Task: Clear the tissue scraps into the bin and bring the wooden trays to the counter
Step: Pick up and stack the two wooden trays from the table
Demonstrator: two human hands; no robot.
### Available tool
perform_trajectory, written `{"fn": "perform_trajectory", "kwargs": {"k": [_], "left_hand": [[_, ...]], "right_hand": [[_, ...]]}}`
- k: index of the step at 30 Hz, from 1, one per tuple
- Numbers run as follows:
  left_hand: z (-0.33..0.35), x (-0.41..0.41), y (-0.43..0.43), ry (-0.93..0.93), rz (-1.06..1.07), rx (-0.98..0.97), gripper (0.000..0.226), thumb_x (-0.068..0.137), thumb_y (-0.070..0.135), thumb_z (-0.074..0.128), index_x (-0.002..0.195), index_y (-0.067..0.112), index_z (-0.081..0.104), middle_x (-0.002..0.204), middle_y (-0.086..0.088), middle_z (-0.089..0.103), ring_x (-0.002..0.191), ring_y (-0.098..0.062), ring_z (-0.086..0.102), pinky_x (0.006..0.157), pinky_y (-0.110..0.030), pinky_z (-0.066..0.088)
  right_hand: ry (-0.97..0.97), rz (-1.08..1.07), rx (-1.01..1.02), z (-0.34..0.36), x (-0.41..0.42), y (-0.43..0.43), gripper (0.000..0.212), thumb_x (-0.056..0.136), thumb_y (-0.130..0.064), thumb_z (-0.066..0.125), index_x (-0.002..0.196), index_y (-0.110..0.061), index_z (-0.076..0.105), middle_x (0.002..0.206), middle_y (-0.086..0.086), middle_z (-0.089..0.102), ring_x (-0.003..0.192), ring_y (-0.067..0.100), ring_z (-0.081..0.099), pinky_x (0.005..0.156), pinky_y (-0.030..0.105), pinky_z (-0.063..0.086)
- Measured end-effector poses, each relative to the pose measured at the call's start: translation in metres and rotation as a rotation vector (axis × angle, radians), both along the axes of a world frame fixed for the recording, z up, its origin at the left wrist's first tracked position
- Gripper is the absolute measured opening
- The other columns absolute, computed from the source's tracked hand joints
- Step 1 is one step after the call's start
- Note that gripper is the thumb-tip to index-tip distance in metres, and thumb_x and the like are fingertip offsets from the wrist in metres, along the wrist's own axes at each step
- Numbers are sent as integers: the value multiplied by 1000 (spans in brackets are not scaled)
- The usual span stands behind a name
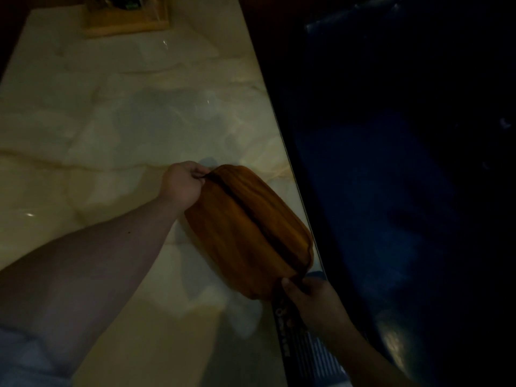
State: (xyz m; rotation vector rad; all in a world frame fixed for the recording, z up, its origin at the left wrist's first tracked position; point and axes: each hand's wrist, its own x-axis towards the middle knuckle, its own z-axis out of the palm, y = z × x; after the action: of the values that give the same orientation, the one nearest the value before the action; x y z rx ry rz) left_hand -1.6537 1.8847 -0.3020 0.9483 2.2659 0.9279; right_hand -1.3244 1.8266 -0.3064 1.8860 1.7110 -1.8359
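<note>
Two oval wooden trays (248, 230) are held together, bottoms outward, just above the right edge of a pale marble table (111, 129). My left hand (183, 182) grips the far end of the stacked trays. My right hand (307, 296) grips their near end, low at the table's edge. The room is dim. No tissue scraps and no bin can be made out.
A wooden box holder (128, 22) with dark items stands at the table's far end. Right of the table lies a dark blue, shadowed area (391, 177). A dark strip with lettering (287, 325) runs under my right wrist.
</note>
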Motion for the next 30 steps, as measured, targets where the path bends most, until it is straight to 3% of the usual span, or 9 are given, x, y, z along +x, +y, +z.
{"fn": "perform_trajectory", "kwargs": {"k": [4,7,10,13,17,20,25,30], "left_hand": [[-3,-5,-6,45,-29,-19,24,77,1,65,86,23,70,84,-1,68,84,-19,65,79,-27,48],[-4,-6,-8,60,-34,-10,21,78,3,66,87,21,69,87,-4,69,86,-21,64,78,-27,47],[-4,-9,-10,188,-108,-87,14,83,12,63,96,9,69,95,-13,70,91,-29,63,79,-33,47],[-2,-8,-10,311,-211,-192,21,89,21,56,90,4,69,91,-20,70,85,-34,62,71,-35,45],[1,-4,-8,374,-227,-240,29,91,23,53,87,-1,69,89,-24,68,85,-38,61,70,-37,44],[3,-3,-25,366,-200,-258,30,92,23,51,85,-3,65,88,-25,66,85,-40,60,67,-36,39],[2,0,-85,302,-142,-282,25,93,23,50,90,0,59,86,-22,62,84,-39,58,65,-35,37],[2,19,-138,233,-90,-327,24,93,18,48,108,1,55,100,-24,63,94,-41,58,73,-38,41]], "right_hand": [[26,-40,59,4,6,13,34,90,-43,59,78,-13,68,64,8,73,56,19,70,52,36,54],[38,-30,107,4,9,21,33,89,-41,60,79,-10,68,68,13,72,59,25,70,59,44,58],[40,-23,111,1,11,25,34,90,-40,60,80,-8,67,66,15,71,57,28,69,55,42,56],[40,-40,99,0,10,23,31,91,-40,58,80,-13,66,63,8,73,55,21,70,49,32,53],[-18,-23,134,1,7,24,31,92,-39,57,76,-14,64,60,7,72,54,19,70,53,37,57],[-95,33,204,2,7,25,35,92,-39,56,72,-12,62,63,11,70,55,20,69,57,42,59],[-181,171,317,0,11,36,31,94,-41,52,72,-20,59,64,-1,64,48,5,61,41,17,41],[-188,212,460,-3,8,47,28,95,-38,52,73,-22,48,66,-2,57,58,8,56,43,23,36]]}}
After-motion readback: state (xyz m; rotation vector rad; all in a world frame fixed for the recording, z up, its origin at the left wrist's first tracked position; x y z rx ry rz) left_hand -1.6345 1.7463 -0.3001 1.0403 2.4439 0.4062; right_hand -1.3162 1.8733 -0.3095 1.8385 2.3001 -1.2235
